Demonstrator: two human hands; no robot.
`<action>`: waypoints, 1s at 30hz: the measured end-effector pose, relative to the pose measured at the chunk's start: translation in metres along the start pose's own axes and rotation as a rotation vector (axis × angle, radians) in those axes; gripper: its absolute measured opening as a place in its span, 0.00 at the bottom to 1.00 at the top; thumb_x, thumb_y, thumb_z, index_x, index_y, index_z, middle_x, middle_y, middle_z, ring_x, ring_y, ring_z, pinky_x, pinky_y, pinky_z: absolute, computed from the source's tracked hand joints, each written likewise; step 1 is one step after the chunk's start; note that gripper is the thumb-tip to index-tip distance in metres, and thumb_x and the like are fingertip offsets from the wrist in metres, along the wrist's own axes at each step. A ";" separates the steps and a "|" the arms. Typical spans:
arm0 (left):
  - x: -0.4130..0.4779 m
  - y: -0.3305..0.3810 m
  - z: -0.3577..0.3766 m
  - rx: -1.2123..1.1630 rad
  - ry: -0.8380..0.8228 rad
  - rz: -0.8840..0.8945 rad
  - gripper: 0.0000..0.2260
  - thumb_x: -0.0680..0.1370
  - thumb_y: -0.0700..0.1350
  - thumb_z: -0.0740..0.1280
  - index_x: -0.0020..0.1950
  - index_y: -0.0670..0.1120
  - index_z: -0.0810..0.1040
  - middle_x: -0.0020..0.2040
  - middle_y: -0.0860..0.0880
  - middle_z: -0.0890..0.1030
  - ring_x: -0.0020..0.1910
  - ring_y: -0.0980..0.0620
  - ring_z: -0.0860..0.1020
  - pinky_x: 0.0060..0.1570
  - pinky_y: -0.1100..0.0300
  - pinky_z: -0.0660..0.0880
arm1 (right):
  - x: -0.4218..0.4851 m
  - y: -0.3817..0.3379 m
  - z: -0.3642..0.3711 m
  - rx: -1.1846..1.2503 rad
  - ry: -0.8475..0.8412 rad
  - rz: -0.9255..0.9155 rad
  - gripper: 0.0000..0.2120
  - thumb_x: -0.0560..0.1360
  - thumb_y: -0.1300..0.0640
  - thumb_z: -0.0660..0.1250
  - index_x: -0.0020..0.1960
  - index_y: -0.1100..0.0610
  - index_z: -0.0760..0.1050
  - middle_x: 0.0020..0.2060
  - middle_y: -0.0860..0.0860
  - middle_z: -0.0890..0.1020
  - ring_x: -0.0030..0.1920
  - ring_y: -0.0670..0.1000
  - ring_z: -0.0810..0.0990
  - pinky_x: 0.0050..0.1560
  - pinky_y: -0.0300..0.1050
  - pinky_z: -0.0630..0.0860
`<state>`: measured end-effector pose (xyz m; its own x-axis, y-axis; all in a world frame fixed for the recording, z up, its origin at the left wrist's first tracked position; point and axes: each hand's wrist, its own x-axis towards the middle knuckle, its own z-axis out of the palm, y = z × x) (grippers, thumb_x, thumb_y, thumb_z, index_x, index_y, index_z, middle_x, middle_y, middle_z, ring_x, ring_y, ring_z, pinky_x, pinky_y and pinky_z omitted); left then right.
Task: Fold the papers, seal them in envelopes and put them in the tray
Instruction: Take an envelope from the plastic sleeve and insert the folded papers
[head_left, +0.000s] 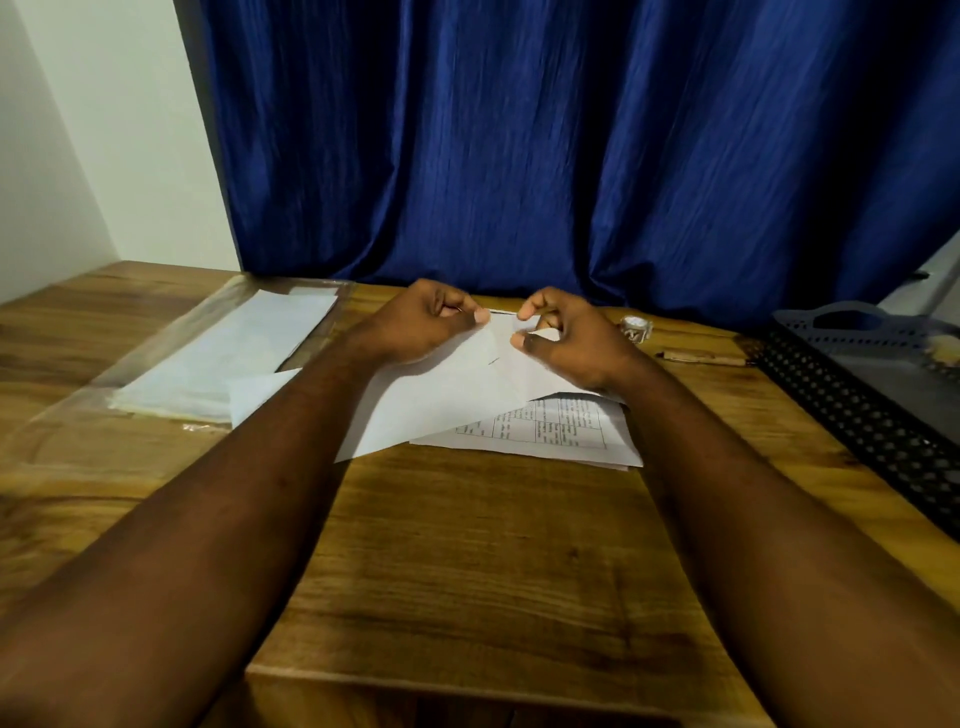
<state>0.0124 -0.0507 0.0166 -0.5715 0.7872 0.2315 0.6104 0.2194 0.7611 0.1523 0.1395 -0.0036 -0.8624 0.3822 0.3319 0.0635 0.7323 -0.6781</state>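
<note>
Pinching the paper (441, 395), left hand (415, 322) and right hand (566, 343) partly hide its far edge

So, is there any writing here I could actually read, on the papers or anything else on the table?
Nothing here can be read.
On the printed page: a table of small print, too small and blurred to read.
On the small roll: dark marks, too blurred to read.
On the white sheet pinched by the left hand and the right hand: nothing, the side showing is blank.
On the tray: no label visible.
</note>
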 end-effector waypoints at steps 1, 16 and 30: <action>0.001 0.000 0.000 -0.001 0.005 -0.009 0.08 0.84 0.50 0.69 0.55 0.48 0.86 0.50 0.53 0.87 0.51 0.57 0.82 0.58 0.57 0.77 | 0.000 -0.001 0.000 -0.001 0.010 -0.022 0.10 0.79 0.51 0.75 0.58 0.46 0.77 0.50 0.41 0.81 0.52 0.43 0.79 0.54 0.46 0.77; 0.008 -0.009 0.017 0.248 0.151 0.158 0.07 0.85 0.45 0.66 0.58 0.49 0.84 0.51 0.54 0.85 0.52 0.56 0.81 0.56 0.54 0.78 | 0.003 -0.008 -0.007 -0.172 -0.038 -0.153 0.13 0.79 0.50 0.73 0.60 0.42 0.72 0.46 0.44 0.81 0.52 0.50 0.81 0.63 0.56 0.77; 0.013 -0.002 0.026 0.504 0.345 0.302 0.07 0.84 0.43 0.65 0.55 0.50 0.82 0.53 0.50 0.85 0.53 0.47 0.80 0.60 0.43 0.75 | 0.001 -0.012 -0.012 -0.053 -0.061 -0.097 0.17 0.79 0.57 0.76 0.62 0.53 0.71 0.43 0.47 0.84 0.45 0.45 0.83 0.50 0.42 0.77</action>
<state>0.0178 -0.0261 0.0025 -0.4268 0.6453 0.6336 0.9039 0.3260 0.2768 0.1562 0.1378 0.0130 -0.8945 0.2748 0.3526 0.0038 0.7934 -0.6087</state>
